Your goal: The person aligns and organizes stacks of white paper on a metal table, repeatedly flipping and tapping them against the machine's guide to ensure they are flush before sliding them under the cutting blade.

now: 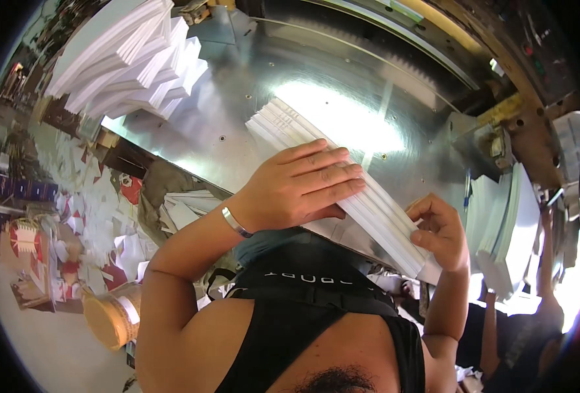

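Observation:
A long, narrow stack of white folded paper sections lies slantwise on the metal table, its layered edges facing up. Across its middle rests my left hand, the fingers stretched out flat on the paper and the thumb by the near side. A silver bracelet circles that wrist. At the stack's near right end, my right hand is curled, with thumb and forefinger closed on the paper's edge. Its other fingers are partly hidden.
Tall piles of white folded paper stand at the far left of the metal table. More paper stacks stand at the right, near a person in dark clothing. A yellow tub and scattered paper scraps are on the left.

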{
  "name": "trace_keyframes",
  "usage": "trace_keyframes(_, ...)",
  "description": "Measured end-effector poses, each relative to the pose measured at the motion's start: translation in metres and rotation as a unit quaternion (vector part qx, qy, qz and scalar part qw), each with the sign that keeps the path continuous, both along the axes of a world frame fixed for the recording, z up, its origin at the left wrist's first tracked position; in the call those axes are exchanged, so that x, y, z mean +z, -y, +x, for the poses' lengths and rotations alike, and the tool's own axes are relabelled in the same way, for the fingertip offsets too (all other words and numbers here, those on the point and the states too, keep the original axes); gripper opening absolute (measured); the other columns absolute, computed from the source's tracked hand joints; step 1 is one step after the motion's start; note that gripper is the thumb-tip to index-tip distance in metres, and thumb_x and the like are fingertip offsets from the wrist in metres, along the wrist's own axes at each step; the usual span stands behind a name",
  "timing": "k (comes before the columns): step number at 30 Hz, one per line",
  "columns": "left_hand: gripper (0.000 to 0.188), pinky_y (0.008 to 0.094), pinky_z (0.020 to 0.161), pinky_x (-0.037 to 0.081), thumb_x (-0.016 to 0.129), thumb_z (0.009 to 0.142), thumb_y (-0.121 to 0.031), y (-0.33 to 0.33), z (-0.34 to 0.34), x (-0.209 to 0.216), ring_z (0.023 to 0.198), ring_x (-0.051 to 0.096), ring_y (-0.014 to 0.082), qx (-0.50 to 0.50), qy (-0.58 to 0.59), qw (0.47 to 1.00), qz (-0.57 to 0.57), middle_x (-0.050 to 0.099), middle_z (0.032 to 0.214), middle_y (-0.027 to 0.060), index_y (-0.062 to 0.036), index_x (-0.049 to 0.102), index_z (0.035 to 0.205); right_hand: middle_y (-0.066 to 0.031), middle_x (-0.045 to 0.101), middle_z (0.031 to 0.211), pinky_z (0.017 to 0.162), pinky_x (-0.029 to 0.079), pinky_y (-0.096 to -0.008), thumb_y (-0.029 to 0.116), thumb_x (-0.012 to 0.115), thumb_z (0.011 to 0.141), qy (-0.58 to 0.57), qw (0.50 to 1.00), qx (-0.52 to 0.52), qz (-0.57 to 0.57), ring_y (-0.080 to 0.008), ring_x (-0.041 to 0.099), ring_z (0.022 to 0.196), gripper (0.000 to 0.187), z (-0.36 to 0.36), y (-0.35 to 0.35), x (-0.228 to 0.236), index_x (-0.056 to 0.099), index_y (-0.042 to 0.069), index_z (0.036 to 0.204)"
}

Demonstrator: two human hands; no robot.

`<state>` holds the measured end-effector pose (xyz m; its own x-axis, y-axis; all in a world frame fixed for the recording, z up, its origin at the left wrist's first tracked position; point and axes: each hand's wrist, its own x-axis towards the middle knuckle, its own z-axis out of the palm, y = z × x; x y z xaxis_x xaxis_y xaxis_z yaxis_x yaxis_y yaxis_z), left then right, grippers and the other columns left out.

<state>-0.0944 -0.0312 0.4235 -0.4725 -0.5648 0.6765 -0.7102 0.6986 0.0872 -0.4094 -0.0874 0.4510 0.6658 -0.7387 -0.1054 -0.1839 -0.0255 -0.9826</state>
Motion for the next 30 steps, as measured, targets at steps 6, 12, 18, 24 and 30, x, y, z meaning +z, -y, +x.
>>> trace_keyframes(6,0.05,0.0387,0.112,0.039,0.078,0.075,-0.03,0.003,0.0,-0.002,0.123,0.059,0.0198,0.004,-0.017,1.0,-0.005,0.066,0.127,0.0002,-0.0145,0.069,0.122,-0.008,0.065,0.098,0.075,0.05,-0.0287,0.005,0.072,0.076,-0.071,0.997,-0.027,-0.024,-0.0153,0.062,0.091,0.03,0.001,0.004,0.016,0.063,-0.002,0.105)
trace_keyframes(12,0.047,0.0406,0.112,0.039,0.081,0.072,-0.029,0.005,0.002,-0.004,0.121,0.06,0.0204,-0.014,-0.03,0.999,-0.017,0.066,0.125,-0.0003,-0.0155,0.071,0.116,-0.0143,0.067,0.108,0.087,0.048,-0.0361,0.007,0.076,0.068,-0.194,0.886,-0.111,-0.407,-0.0269,0.063,0.098,0.043,0.022,0.004,0.044,0.066,-0.001,0.108)
trace_keyframes(18,0.036,0.0443,0.112,0.038,0.084,0.071,-0.024,0.004,-0.002,-0.017,0.117,0.062,0.0199,-0.017,-0.067,0.996,-0.06,0.068,0.118,-0.0019,-0.018,0.074,0.105,-0.0102,0.068,0.097,0.082,0.05,-0.0337,0.017,0.083,0.069,-0.139,0.966,0.089,-0.201,-0.0212,0.064,0.087,0.049,0.05,0.003,0.051,0.067,0.0,0.113)
trace_keyframes(24,0.036,0.0446,0.113,0.037,0.085,0.07,-0.023,0.001,-0.003,-0.022,0.115,0.063,0.0199,-0.015,-0.08,0.994,-0.073,0.069,0.116,-0.0016,-0.0184,0.075,0.104,-0.0078,0.069,0.095,0.07,0.053,-0.0303,0.018,0.075,0.079,-0.165,0.97,0.114,-0.139,-0.0167,0.064,0.081,0.04,0.053,0.014,0.038,0.066,0.002,0.114)
trace_keyframes(30,0.032,0.0446,0.114,0.036,0.081,0.075,-0.023,0.002,-0.001,-0.023,0.118,0.061,0.0188,-0.023,-0.084,0.994,-0.067,0.068,0.118,-0.0027,-0.018,0.074,0.106,-0.015,0.069,0.094,0.073,0.051,-0.0333,0.013,0.075,0.076,-0.221,0.906,0.027,-0.36,-0.0222,0.065,0.079,0.039,0.069,0.0,0.042,0.065,0.002,0.113)
